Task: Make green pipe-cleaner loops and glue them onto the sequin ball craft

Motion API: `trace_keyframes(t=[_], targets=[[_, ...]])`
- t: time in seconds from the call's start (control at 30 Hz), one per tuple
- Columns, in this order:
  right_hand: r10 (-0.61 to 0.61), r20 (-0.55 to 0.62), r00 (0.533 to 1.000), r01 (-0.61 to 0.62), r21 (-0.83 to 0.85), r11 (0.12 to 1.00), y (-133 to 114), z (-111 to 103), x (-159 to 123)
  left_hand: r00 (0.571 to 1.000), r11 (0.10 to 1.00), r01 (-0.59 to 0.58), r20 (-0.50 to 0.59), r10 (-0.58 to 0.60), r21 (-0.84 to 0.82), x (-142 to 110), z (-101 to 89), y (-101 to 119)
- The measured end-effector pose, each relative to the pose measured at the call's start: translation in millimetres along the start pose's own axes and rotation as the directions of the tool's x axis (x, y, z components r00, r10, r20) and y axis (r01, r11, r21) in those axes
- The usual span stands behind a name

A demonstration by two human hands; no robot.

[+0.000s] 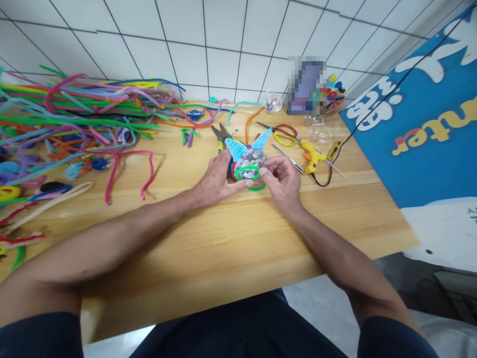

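Note:
Between my hands, above the wooden table, is a round craft ball with a mottled grey surface and two light-blue ears on top. My left hand is wrapped round its left side, the thumb along the front. A bright green pipe cleaner forms a loop across the ball's front and hangs a little below it. My right hand pinches at the right end of this green loop, thumb against forefinger. The ball's back and left side are partly hidden by my fingers.
Pliers lie behind the ball. Scissors, a pen and a yellow glue gun with its black cord are to the right. Many coloured pipe cleaners heap up at left. A tiled wall bounds the back.

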State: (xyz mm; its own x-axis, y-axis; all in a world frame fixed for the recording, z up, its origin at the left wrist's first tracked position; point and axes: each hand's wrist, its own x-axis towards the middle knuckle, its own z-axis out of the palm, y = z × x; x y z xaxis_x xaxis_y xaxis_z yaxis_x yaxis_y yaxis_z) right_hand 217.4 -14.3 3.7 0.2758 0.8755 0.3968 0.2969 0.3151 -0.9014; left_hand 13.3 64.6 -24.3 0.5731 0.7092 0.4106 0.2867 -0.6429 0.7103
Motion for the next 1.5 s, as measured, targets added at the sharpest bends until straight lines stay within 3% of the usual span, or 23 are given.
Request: trace_keyframes(t=[0.7, 1.23, 1.37, 1.5], targets=[[0.01, 0.035, 0.999, -0.008, -0.07, 0.998, -4.8, -0.4, -1.0, 0.996, 0.974, 0.054, -0.058, -0.068, -0.219, 2.2, 3.1, 4.8], [0.015, 0.051, 0.999, -0.017, 0.038, 0.999, 1.3, -2.3, -5.0, 0.996, 0.983, 0.026, -0.077, -0.041, -0.183, 1.9, 5.2, -4.0], [0.022, -0.049, 0.999, -0.019, 0.061, 0.998, 5.0, -8.0, 3.5, 0.997, 0.978, 0.021, -0.064, -0.035, -0.21, 3.1, 2.5, -2.0], [0.072, -0.193, 0.979, -0.056, 0.087, 0.995, 15.1, -28.6, 26.7, 0.998, 0.981, 0.028, -0.046, -0.038, -0.194, 2.7, -1.6, -0.9]])
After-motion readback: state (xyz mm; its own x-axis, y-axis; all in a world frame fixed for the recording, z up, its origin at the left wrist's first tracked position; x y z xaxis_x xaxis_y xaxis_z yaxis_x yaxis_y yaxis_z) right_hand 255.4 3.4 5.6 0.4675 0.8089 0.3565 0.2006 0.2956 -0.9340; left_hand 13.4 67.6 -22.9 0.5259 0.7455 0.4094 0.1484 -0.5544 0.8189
